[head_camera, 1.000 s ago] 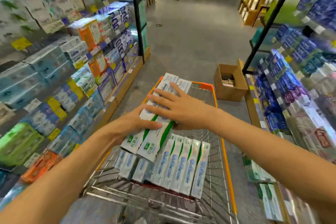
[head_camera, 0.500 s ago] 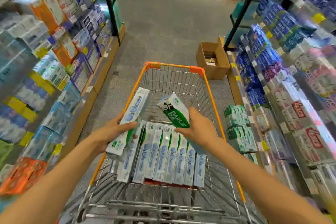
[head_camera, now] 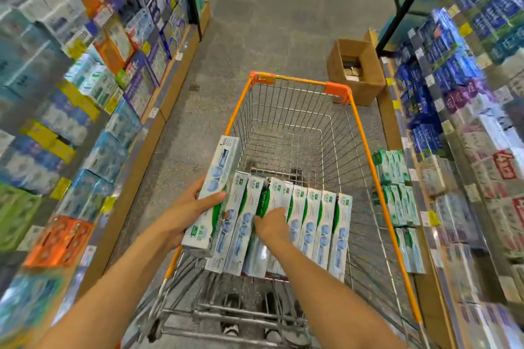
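While your left hand wraps fingers and thumb round a long toothpaste box at the left rim of the wire cart, your right hand grips a green-edged box down among the row of boxes across the cart's near end. Beyond, grey speckled floor runs between packed shelves, with a cardboard carton near the right-hand shelving. Half a second ago your right hand held its box above the row.

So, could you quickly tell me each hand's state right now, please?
Left hand: grips the raised toothpaste box.
Right hand: grips the green-edged toothpaste box.
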A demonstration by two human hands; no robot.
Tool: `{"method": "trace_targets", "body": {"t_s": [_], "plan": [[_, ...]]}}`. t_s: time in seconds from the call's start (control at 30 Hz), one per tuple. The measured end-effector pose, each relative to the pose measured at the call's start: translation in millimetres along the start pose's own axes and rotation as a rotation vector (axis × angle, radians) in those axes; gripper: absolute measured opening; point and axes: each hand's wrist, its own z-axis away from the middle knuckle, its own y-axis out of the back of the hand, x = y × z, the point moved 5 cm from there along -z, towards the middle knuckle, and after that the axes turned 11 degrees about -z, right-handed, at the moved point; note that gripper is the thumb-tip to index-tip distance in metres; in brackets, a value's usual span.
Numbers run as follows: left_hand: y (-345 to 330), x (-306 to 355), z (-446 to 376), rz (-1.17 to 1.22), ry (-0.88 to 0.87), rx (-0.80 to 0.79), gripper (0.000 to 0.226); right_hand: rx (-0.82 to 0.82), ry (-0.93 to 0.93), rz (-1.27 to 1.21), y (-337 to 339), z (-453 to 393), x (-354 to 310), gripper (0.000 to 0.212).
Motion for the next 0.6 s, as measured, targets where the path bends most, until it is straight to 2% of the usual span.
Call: {"method": "trace_targets", "body": {"t_s": [0.1, 0.2, 0.27, 0.33, 0.4, 0.47, 0.5, 0.53, 0.6], "plan": [[-4, -6, -2, 0.028, 0.015, -0.024, 0.042, -0.046, 0.03, 0.0, -2, 6, 0, 0.086], [-16, -6, -5, 0.064, 0.007, -0.045, 0.045, -0.262, 0.015, -0.086, 4, 10, 2, 0.072], [-25, -4, -5, 0.082, 0.004, -0.047, 0.046, -0.36, 0.009, -0.033, 23, 22, -5, 0.067], [-34, 0, -4, 0.066, -0.012, -0.06, 0.055, -0.289, 0.09, -0.043, 51, 31, -21, 0.063], [-44, 9, 0, -0.017, -0.06, -0.073, 0.063, -0.175, 0.175, -0.23, 84, 48, -43, 0.054], [-61, 20, 3, -0.143, -0.131, -0.11, 0.074, -0.278, 0.163, -0.519, 105, 74, -64, 0.046], [-71, 24, 4, -0.212, -0.169, -0.137, 0.078, -0.341, 0.168, -0.568, 113, 88, -75, 0.043], [-81, 30, 6, -0.268, -0.206, -0.152, 0.082, -0.363, 0.183, -0.539, 121, 98, -83, 0.042], [-99, 39, 8, -0.36, -0.264, -0.163, 0.091, -0.301, 0.221, -0.459, 135, 110, -90, 0.04]]}}
